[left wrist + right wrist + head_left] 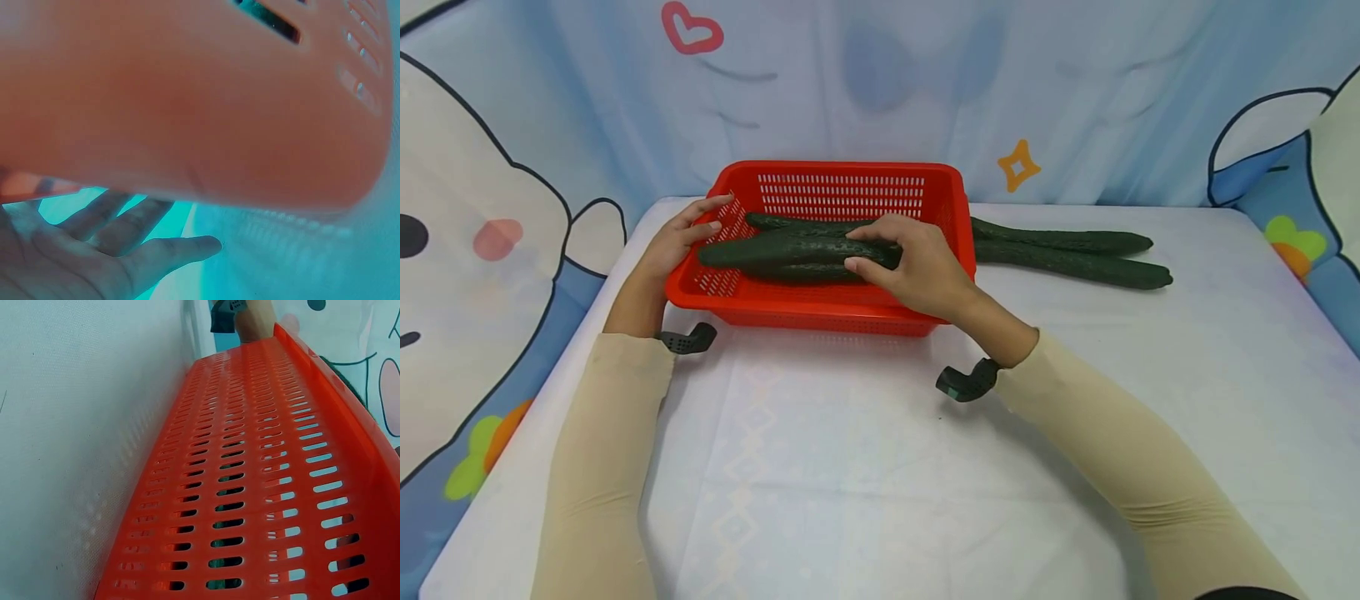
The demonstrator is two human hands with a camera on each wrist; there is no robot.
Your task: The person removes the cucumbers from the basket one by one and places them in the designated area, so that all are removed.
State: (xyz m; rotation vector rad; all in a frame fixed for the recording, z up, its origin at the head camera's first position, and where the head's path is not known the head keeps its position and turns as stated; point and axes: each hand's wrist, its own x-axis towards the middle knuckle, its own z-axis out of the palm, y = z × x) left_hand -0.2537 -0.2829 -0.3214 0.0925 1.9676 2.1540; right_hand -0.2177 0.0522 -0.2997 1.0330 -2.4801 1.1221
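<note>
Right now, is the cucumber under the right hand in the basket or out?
In. The cucumber lies inside the red basket, with the right hand gripping its end. Two more cucumbers lie out on the table.

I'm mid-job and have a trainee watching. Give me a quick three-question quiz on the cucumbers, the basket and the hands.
1. True or false: the right hand grips a cucumber inside the red basket.
2. How many cucumbers lie on the table outside the basket?
3. What does the left hand touch? A) the basket's left rim B) a cucumber C) only the cloth

Key
1. True.
2. Two, at and, right of the basket.
3. A.
</note>
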